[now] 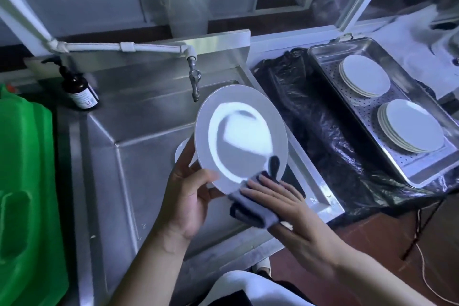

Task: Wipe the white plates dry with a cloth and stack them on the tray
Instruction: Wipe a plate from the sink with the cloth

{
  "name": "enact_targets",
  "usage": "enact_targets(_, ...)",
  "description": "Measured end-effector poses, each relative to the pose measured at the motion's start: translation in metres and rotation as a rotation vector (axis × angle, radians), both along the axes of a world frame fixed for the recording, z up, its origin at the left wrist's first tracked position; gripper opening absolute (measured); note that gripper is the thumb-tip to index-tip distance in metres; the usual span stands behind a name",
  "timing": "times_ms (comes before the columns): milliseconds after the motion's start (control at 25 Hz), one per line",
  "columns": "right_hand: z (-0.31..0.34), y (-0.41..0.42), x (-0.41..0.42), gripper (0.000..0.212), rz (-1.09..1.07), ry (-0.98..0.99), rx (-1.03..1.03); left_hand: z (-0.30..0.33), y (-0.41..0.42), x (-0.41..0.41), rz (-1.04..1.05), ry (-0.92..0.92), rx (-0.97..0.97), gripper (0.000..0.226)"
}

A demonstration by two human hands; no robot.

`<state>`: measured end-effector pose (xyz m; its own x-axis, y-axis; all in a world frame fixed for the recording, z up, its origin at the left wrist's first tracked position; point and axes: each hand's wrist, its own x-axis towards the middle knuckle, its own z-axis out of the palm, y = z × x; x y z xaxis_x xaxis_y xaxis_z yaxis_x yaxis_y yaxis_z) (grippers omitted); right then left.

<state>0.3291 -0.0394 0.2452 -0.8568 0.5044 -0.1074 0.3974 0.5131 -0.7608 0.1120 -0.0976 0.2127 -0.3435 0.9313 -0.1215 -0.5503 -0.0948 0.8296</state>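
One white plate point(241, 136) tilted face-up, left hand point(185, 196) gripping its rim, right hand point(295, 211) apparently pressing cloth point(253, 208) flat.

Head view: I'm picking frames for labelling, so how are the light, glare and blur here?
Head view: dim, bluish light; a bright glare patch on the held plate; motion smear on the cloth by the right hand; left hand sharper; wide-angle bending at the edges; background glass hazy, stacked plates on the tray readable.
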Motion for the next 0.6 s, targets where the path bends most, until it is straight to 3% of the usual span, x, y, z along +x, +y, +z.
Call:
enact_targets(80,0.018,0.010,0.002,0.025,-0.094,0.129,-0.373,-0.002,-0.003,-0.004,0.003,0.001,-0.048,0.074)
enact_targets(160,0.028,0.032,0.001,0.017,-0.489,0.235,-0.561,-0.004,-0.004,-0.003,-0.002,0.007,-0.099,0.076)
enact_targets(240,0.026,0.055,0.000,0.010,-0.857,0.246,-0.499,-0.005,-0.004,0.002,-0.029,0.069,-0.102,0.077)
enact_targets(320,0.019,0.073,-0.008,0.012,-1.058,0.272,-0.441,-0.002,-0.004,0.012,-0.092,0.138,-0.062,0.081)
enact_targets(440,0.010,0.078,-0.030,0.020,-1.104,0.302,-0.363,0.004,-0.001,0.034,-0.251,0.283,-0.012,0.089)
enact_targets(600,0.012,0.052,-0.052,0.016,-0.872,0.280,-0.120,0.000,0.002,0.047,-0.289,0.284,-0.053,0.094)
